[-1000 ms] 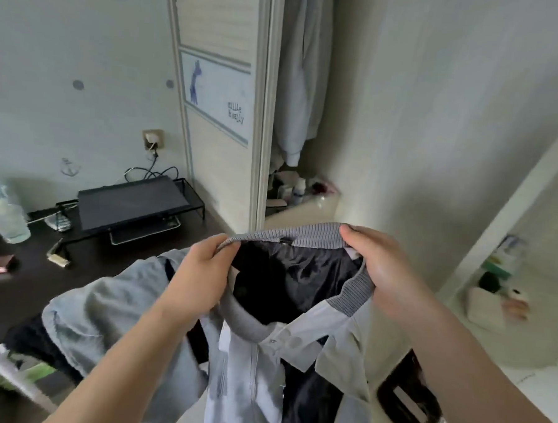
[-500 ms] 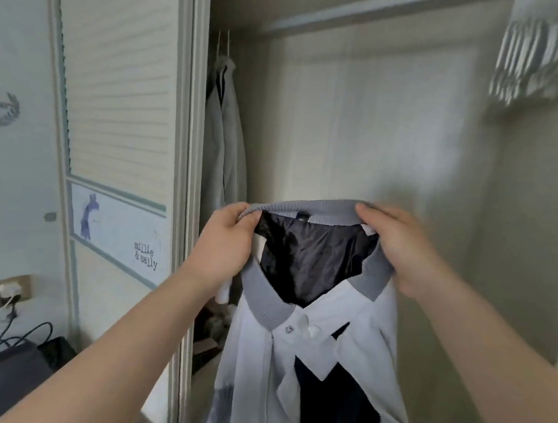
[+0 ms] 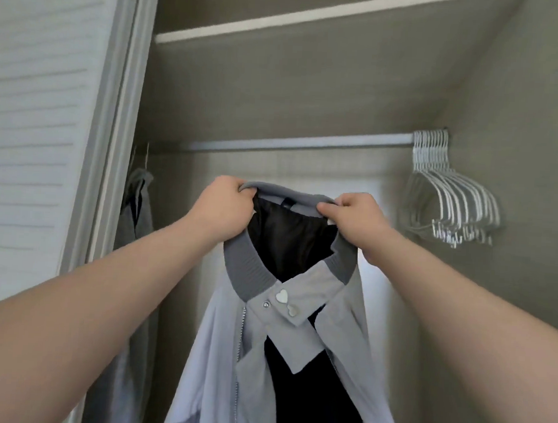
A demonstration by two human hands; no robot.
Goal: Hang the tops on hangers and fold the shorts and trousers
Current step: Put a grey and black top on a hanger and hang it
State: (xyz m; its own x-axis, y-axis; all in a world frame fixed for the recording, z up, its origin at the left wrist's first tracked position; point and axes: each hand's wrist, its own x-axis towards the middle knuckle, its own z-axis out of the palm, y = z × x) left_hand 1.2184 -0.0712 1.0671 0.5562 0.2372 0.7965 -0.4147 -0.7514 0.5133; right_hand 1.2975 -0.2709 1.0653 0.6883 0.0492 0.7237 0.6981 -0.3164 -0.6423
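While the left hand (image 3: 223, 208) and right hand (image 3: 355, 219) both pinch the grey ribbed collar (image 3: 250, 274) of the pale blue jacket (image 3: 218, 353), hanging at 6 o'clock, freeing one for the thin white hangers (image 3: 449, 201) at 3 o'clock could let it slide down.

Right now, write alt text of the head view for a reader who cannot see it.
The left hand and the right hand grip the ribbed collar of a pale grey jacket with dark lining, holding it up inside an open wardrobe. Behind it a rail carries empty white hangers at its right end; a grey garment hangs at the far left.
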